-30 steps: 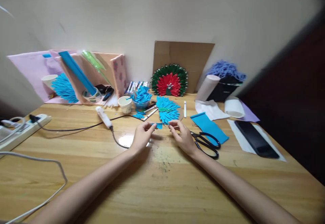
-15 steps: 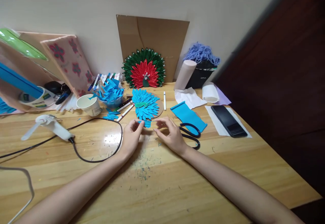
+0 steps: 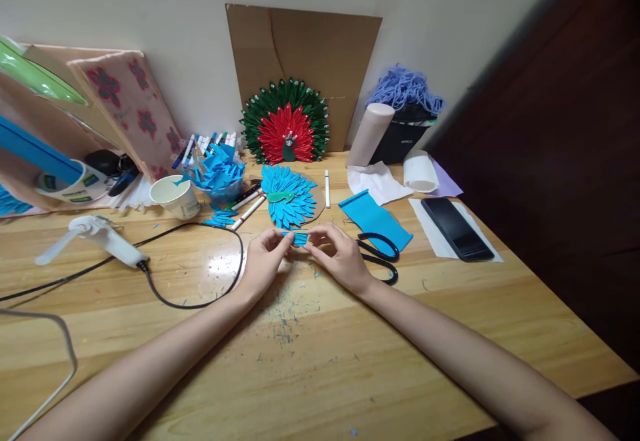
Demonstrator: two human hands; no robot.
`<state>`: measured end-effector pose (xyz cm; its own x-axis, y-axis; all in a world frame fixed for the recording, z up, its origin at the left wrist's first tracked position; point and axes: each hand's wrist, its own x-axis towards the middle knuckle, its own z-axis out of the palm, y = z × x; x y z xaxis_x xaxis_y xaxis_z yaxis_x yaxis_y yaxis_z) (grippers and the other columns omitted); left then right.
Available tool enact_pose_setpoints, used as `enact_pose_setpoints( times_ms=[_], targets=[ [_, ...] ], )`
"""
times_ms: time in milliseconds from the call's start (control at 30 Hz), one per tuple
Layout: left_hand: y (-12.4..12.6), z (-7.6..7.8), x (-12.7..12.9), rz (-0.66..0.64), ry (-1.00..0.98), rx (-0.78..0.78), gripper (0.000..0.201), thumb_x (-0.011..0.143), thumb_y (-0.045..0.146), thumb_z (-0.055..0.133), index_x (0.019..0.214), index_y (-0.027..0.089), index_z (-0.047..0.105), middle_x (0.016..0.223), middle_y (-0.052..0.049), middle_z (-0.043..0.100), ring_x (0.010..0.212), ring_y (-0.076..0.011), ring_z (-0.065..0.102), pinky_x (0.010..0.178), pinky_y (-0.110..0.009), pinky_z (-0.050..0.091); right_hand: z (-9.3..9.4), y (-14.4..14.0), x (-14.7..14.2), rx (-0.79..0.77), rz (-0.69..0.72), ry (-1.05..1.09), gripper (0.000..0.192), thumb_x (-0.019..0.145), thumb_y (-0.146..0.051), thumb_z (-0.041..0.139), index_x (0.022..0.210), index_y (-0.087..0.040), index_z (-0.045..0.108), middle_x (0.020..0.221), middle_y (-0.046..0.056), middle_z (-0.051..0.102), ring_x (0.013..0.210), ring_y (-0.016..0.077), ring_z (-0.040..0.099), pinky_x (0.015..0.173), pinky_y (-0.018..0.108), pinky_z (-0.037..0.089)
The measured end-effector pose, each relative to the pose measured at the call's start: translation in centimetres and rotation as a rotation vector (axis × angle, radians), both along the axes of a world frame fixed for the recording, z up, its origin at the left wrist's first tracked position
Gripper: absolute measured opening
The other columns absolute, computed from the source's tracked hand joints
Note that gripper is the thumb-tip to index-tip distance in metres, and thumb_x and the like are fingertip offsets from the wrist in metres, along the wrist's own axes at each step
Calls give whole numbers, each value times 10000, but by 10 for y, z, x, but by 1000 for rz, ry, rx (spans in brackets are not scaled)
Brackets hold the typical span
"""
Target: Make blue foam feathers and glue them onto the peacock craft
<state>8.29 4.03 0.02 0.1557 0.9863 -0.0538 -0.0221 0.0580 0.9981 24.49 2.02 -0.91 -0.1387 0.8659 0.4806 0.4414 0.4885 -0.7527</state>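
Observation:
A small strip of blue crepe paper point(image 3: 300, 239) is stretched between my two hands, just above the table. My left hand point(image 3: 267, 254) pinches its left end between thumb and fingers. At the right end, the closed thumb and fingertips of my right hand point(image 3: 341, 258) grip it. Right behind them lies a cardboard disc point(image 3: 318, 206) covered with layered blue paper feathers point(image 3: 287, 211) and a green bird-shaped piece point(image 3: 281, 196). Black-handled scissors point(image 3: 383, 244) rest beside my right hand, their blades hidden by it. A larger blue crepe paper sheet point(image 3: 377, 221) lies beyond the scissors.
A white glue gun point(image 3: 107, 238) with a looping black cable lies left. Behind are a paper cup point(image 3: 175, 198), a tub of blue paper pieces point(image 3: 220, 178), markers point(image 3: 249, 212) and a red-green peacock point(image 3: 287, 128) against cardboard. A phone point(image 3: 457, 228) lies right.
My right fingers have closed on the right end of the blue paper strip; before, they were apart from it. The whole view has shifted slightly.

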Motion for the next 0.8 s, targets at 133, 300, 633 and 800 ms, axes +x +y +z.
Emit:
enact_pose_setpoints(
  times_ms=[133, 300, 633, 800],
  targets=[
    [0, 1, 0, -11, -18, 3, 216, 710, 345, 648, 721, 129, 633, 634, -20, 633, 573, -113, 566, 583, -225, 443, 0, 0, 0, 30, -4, -5, 137, 814, -203, 585, 948, -207, 562, 838, 26, 592, 758, 133, 587, 690, 264, 512],
    [1, 2, 0, -20, -24, 19, 216, 701, 350, 655, 694, 136, 629, 600, -5, 613, 553, -109, 547, 568, -220, 440, -1, 0, 0, 31, -11, -8, 125, 816, -225, 582, 939, -204, 567, 829, 28, 588, 760, 140, 593, 688, 273, 522],
    [0, -2, -1, -63, -36, -33, 264, 699, 382, 655, 642, 134, 586, 608, -8, 615, 593, -119, 570, 621, -230, 450, -1, -1, 1, 45, -3, -15, 140, 820, -237, 574, 956, -207, 579, 835, 35, 595, 762, 149, 598, 695, 287, 532],
    [2, -4, -1, -46, -12, 4, 269, 713, 374, 643, 608, 139, 568, 572, 8, 593, 565, -105, 549, 592, -212, 423, 0, -1, 1, 63, 6, -51, 166, 823, -254, 568, 986, -223, 582, 846, 37, 604, 757, 153, 594, 684, 294, 526]
  ],
)
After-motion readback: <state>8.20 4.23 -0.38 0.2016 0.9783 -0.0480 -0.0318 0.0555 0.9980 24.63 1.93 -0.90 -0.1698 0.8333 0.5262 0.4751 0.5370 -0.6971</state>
